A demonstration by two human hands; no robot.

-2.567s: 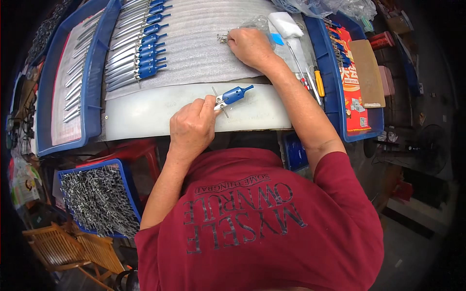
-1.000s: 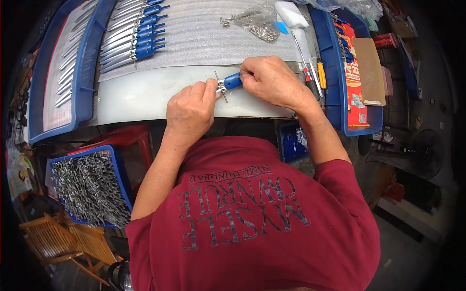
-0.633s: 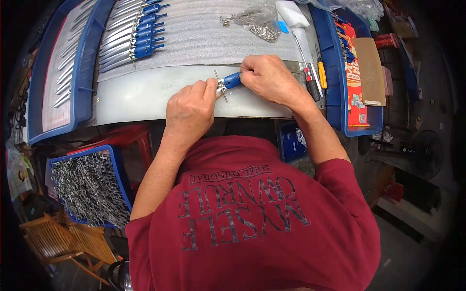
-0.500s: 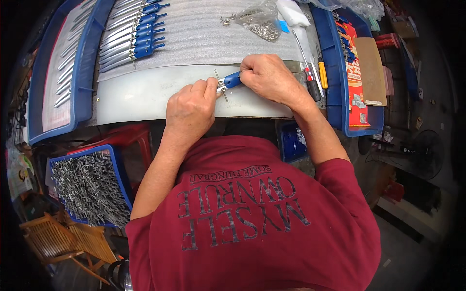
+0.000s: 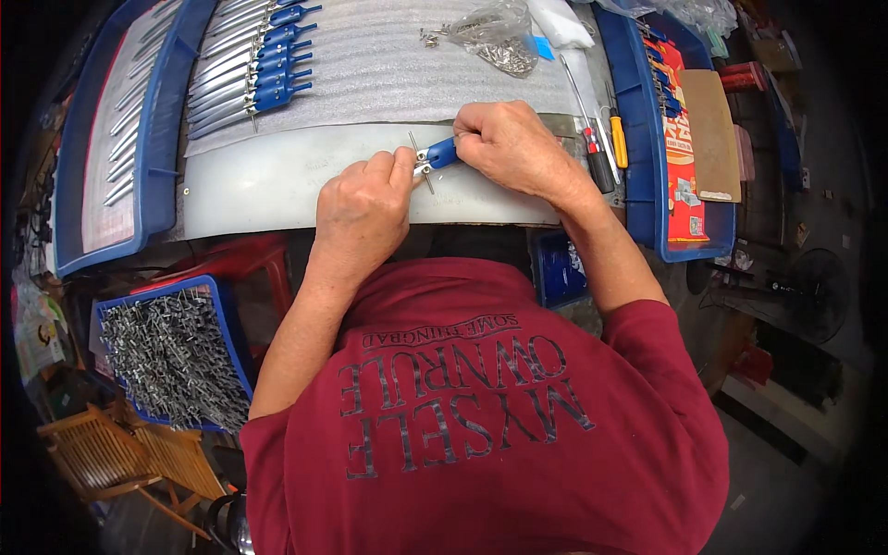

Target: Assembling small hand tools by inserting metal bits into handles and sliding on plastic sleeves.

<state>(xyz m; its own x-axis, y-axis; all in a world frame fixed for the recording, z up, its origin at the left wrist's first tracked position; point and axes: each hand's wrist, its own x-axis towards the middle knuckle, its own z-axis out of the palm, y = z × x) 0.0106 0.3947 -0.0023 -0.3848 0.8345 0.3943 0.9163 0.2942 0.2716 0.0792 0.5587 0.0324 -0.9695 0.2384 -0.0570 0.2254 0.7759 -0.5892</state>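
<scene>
A tool-like piece with a blue part (image 5: 442,154) and a silver part is held level between my two hands, just above the pale work plate (image 5: 250,180). My left hand (image 5: 363,202) is closed round its silver end, most of which the fingers cover. Closed on the blue end is my right hand (image 5: 511,148), and its fingers hide that tip. Between the hands, a thin metal rod (image 5: 413,140) sticks out crosswise near the joint of the two parts. Beyond my left hand, several similar blue-and-silver pieces (image 5: 270,83) lie in a row on white foam sheet (image 5: 379,88).
Left stands a blue tray (image 5: 159,157) with silver parts (image 5: 123,148); right, another blue tray (image 5: 647,190) with cardboard (image 5: 709,134). A bag of small metal fasteners (image 5: 507,48) and a yellow-handled screwdriver (image 5: 618,141) lie beyond my right hand. Lower left, a basket holds metal parts (image 5: 171,356).
Both hands keep their hold on the blue-and-silver piece and have hardly moved. My right hand sits very slightly further left.
</scene>
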